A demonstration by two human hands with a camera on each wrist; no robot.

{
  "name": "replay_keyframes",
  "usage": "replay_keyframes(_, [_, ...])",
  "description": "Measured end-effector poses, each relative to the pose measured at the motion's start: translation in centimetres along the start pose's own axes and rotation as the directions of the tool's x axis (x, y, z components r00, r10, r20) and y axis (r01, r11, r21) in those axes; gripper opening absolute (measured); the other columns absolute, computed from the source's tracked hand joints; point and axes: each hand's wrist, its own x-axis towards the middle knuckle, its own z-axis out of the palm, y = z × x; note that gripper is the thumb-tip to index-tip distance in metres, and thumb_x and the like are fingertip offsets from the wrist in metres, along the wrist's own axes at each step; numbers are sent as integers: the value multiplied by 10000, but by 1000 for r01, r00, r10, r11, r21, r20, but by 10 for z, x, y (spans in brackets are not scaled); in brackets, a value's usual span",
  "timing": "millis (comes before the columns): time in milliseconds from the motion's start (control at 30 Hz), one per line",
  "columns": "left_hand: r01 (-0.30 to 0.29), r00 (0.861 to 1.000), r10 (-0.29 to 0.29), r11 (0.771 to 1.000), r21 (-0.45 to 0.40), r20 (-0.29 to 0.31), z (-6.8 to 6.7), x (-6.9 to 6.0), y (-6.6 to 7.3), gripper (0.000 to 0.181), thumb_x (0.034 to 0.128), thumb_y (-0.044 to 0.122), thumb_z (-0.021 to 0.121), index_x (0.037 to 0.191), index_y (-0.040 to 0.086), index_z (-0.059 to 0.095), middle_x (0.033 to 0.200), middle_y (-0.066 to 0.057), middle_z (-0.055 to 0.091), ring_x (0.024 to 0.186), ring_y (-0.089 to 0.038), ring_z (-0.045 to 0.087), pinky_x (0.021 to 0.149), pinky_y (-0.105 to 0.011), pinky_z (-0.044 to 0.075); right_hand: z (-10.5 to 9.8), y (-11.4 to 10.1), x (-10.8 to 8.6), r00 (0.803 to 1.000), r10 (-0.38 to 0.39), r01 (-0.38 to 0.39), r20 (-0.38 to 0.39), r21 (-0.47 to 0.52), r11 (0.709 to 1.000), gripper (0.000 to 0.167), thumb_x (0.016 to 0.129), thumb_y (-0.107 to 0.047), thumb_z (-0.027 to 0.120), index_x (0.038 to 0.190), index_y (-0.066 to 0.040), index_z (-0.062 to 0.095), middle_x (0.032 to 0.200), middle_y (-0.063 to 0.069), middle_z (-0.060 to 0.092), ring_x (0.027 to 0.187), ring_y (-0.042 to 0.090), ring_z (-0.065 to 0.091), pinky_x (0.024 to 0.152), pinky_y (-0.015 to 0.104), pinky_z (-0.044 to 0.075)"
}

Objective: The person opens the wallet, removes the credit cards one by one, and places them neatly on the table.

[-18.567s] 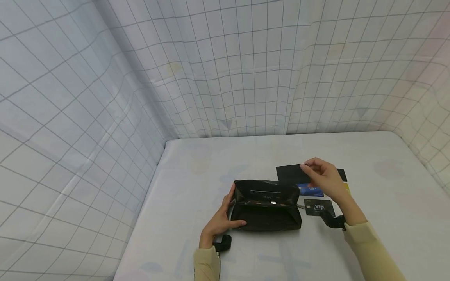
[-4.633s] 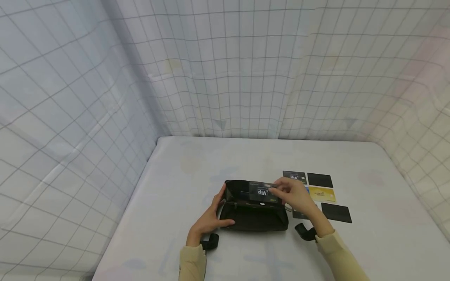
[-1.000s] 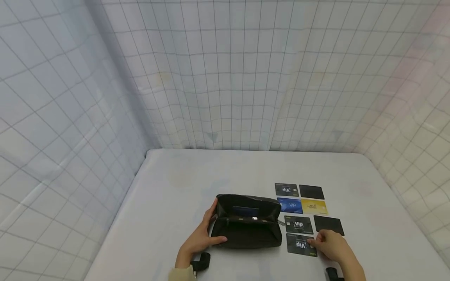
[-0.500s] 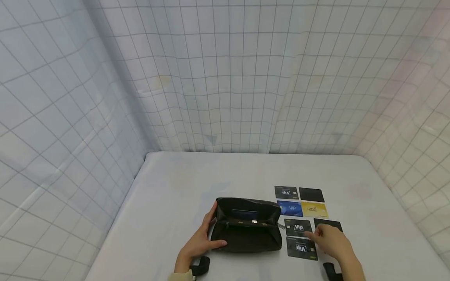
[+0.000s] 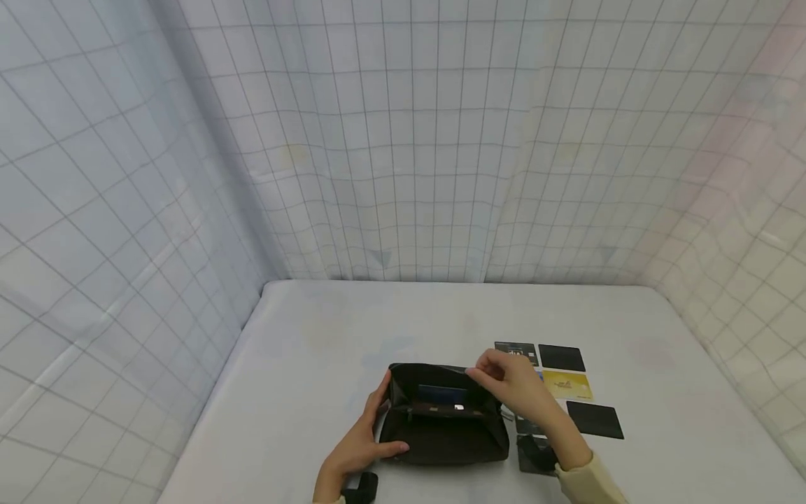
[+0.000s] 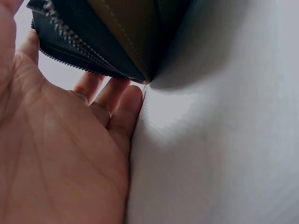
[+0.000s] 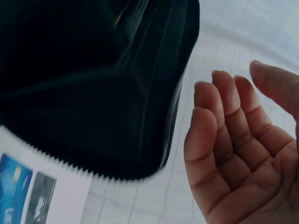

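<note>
A black zip wallet [image 5: 443, 442] lies unzipped on the white table, its mouth spread wide. Inside, a blue card [image 5: 442, 394] sits in a slot. My left hand [image 5: 360, 441] holds the wallet's left end, thumb on the front panel and fingers along the side. In the left wrist view, fingertips touch the wallet's zipped edge [image 6: 74, 39]. Above the wallet's back right edge hovers my right hand [image 5: 515, 385]. The right wrist view shows that hand's fingers [image 7: 226, 107] loosely bent beside the wallet [image 7: 79, 107], with nothing between them.
Right of the wallet lie several cards: a yellow card [image 5: 567, 384], plain black cards [image 5: 595, 419] and dark Vip cards [image 5: 516, 348], some partly behind the right arm. A blue card [image 7: 13, 186] shows in the right wrist view. Gridded white curtains [image 5: 403, 154] surround the table.
My right hand has moved from the dark Vip card at front right, up and left to the wallet's back edge. More cards lie on the table than earlier. The left hand stays on the wallet.
</note>
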Motion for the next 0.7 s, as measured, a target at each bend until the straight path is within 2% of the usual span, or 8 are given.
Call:
replay_keyframes(167, [13,1000,-13,999,40,-11,2,-2,2,1118,783,185,802,1538,304,-15,1553,-15,85,1404,-280,133,1063,-562,191,14,-10,14,985,-66,63,158,21,998,206,928,-358,618,856,-175,678,709,-40,613,571,47,492,546,253,446])
replay_keyframes(267, [16,1000,-16,999,29,-3,2,-3,18,1107,791,141,791,1543,253,-14,1552,-62,82,1395,-313,156,1067,-552,194,20,-9,18,969,-78,80,234,0,997,208,929,-342,624,861,-160,696,708,-25,625,564,41,498,549,255,451])
replay_keyframes(367, [13,1000,-13,1000,-4,13,4,-5,33,1091,802,102,775,1543,199,-19,1551,-110,59,1395,-334,144,1065,-564,183,24,-9,20,957,-56,67,283,-27,997,203,930,-306,630,869,-128,706,698,-21,627,551,56,514,535,258,450])
replay_keyframes(400, [13,1000,-13,1000,-12,20,5,-6,38,1086,804,102,773,1543,186,-19,1549,-126,57,1393,-342,145,1062,-567,184,24,-9,20,955,-41,53,295,-33,998,205,931,-293,631,876,-112,710,689,-14,626,545,69,521,526,261,449])
replay_keyframes(467, [15,1000,-14,1000,-21,23,6,-7,39,1085,805,104,773,1543,191,-18,1548,-121,53,1396,-332,136,1061,-572,178,24,-10,20,951,-10,24,308,-42,999,201,934,-271,629,883,-94,712,674,-6,623,535,96,541,514,264,451])
replay_keyframes(567, [23,999,-23,1000,-3,29,5,-8,40,1091,803,116,777,1543,197,-21,1547,-110,66,1398,-299,134,1073,-546,180,25,-11,22,949,33,-20,312,-44,999,188,935,-245,629,886,-85,714,651,7,615,518,128,562,492,266,454])
replay_keyframes(700, [23,1000,-23,999,29,11,0,-9,42,1090,795,115,783,1545,195,-4,1545,-98,95,1402,-271,130,1082,-523,181,27,-12,26,953,63,-49,296,-55,997,199,933,-248,630,873,-77,713,633,12,605,495,106,544,478,264,450])
